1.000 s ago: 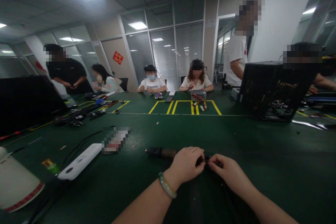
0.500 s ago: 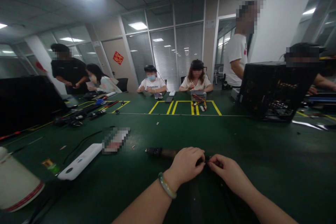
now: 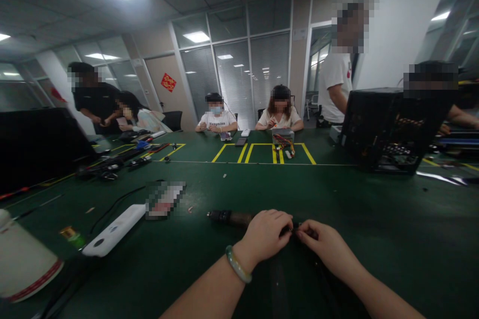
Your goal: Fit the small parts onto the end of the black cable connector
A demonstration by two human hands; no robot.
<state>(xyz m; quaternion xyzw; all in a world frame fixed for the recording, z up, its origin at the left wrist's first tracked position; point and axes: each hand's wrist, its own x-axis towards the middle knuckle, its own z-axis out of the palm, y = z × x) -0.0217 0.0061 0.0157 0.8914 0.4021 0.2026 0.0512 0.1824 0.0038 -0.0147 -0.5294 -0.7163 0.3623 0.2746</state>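
Observation:
A dark, cylinder-shaped tool (image 3: 235, 218) with a brownish body and a small metal tip at its left end lies across the green tabletop. My left hand (image 3: 267, 232), with a bangle (image 3: 238, 265) at the wrist, is curled over the tool's right part, covering much of it. Close beside it on the right, my right hand (image 3: 324, 241) pinches with thumb and forefinger at the tool's right end. What sits between those fingertips is small, dark and too hidden to name. The fingers of both hands nearly meet.
On the left are a white power strip (image 3: 114, 229), a phone (image 3: 166, 199), a small green bottle (image 3: 75, 238) and a large pale container (image 3: 26, 259). A black computer case (image 3: 385, 129) stands at right. Several people are around the table (image 3: 202, 179).
My hands and the tool have hardly moved. Across the table at left, a seated person has leaned slightly left.

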